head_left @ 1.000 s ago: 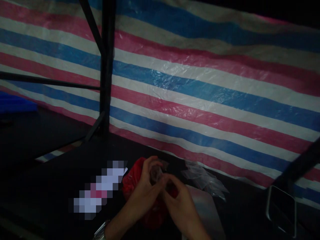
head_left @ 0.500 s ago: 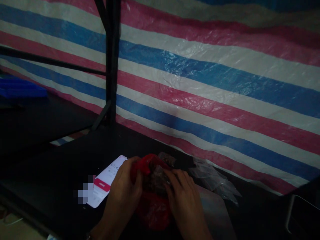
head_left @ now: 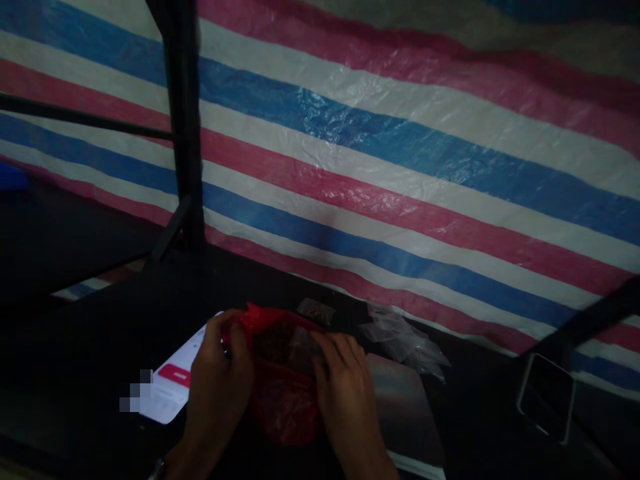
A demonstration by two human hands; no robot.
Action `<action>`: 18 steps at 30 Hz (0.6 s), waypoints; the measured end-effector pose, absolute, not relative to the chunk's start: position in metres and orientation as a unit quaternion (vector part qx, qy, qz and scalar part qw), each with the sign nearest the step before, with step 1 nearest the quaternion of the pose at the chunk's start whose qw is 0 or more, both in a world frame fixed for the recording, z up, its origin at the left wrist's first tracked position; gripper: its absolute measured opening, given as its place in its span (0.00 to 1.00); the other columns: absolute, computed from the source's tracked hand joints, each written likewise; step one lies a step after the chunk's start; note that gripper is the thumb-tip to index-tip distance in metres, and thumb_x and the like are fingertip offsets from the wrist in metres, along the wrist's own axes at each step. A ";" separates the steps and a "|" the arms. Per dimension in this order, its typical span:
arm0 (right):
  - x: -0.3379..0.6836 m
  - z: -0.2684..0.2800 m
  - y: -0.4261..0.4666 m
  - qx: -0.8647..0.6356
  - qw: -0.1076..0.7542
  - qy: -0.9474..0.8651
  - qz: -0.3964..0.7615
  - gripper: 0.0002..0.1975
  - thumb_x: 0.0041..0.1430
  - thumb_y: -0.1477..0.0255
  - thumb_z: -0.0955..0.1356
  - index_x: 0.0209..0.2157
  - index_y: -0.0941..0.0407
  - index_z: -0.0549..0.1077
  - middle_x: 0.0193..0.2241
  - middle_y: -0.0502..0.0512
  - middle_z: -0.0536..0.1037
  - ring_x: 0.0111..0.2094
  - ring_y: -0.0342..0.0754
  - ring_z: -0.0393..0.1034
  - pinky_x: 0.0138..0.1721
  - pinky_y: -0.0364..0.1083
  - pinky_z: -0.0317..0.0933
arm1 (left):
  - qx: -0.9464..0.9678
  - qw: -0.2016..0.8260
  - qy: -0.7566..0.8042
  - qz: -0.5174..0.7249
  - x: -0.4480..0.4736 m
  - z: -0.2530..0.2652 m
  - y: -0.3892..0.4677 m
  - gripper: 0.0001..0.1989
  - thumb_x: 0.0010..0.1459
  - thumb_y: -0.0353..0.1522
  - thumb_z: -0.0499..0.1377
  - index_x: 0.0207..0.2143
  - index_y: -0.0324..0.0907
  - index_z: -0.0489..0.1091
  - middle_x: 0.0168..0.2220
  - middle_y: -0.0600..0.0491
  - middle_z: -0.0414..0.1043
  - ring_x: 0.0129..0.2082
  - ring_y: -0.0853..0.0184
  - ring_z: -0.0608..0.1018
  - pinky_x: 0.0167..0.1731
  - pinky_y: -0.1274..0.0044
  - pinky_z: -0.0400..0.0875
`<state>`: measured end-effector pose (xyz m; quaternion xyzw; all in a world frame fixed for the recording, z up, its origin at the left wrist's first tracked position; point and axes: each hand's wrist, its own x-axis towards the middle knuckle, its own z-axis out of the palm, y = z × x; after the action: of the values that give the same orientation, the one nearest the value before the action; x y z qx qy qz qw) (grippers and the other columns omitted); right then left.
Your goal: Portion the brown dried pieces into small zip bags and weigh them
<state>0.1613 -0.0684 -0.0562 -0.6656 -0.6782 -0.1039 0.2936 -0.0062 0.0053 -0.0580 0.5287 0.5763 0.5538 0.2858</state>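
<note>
A red plastic bag stands on the black table with its mouth spread, and small dark brown pieces show inside. My left hand is closed on the left edge of the bag's mouth, thumb towards me. At the right side of the opening, my right hand pinches a small clear plastic bag, which hangs into the red bag. Dim light hides how full the clear bag is. Just behind lies another small clear packet with brown pieces in it.
Left of the hands lies a lit phone. Flat clear bags rest behind a grey metallic plate on the right. A dark-screened device lies far right. A black post rises before striped sheeting.
The view has swung right, so everything sits further left. My left hand has drawn the red bag's edge away from my right hand, and the mouth is wider, showing more contents.
</note>
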 end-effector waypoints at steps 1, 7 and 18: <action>0.160 -0.058 -0.070 -0.670 0.300 -0.671 -0.102 0.22 0.65 0.84 0.69 0.58 0.53 0.76 0.49 0.57 0.83 0.48 0.56 0.74 0.50 0.55 0.68 | 0.532 0.271 0.580 0.554 -0.007 -0.058 0.006 0.19 0.66 0.45 0.50 0.49 0.45 0.70 0.47 0.45 0.75 0.47 0.51 0.79 0.49 0.59 0.76; 0.153 -0.064 -0.077 -0.666 0.328 -0.659 -0.120 0.22 0.66 0.84 0.68 0.59 0.53 0.75 0.51 0.57 0.83 0.49 0.56 0.73 0.50 0.55 0.66 | 0.594 0.097 0.553 0.576 -0.005 -0.065 0.003 0.21 0.63 0.43 0.53 0.51 0.39 0.71 0.50 0.38 0.69 0.56 0.43 0.72 0.56 0.50 0.70; 0.147 -0.066 -0.059 -0.643 0.390 -0.648 -0.117 0.23 0.66 0.84 0.67 0.57 0.50 0.76 0.51 0.54 0.84 0.50 0.56 0.73 0.50 0.55 0.60 | 0.636 -0.052 0.474 0.607 0.009 -0.071 -0.014 0.07 0.66 0.29 0.55 0.45 0.45 0.68 0.42 0.48 0.68 0.44 0.55 0.72 0.45 0.62 0.69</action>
<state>0.1466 -0.0592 -0.0659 -0.6433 -0.6482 -0.1173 0.3901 0.0095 -0.0137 -0.0710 0.6357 0.4741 0.6070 -0.0519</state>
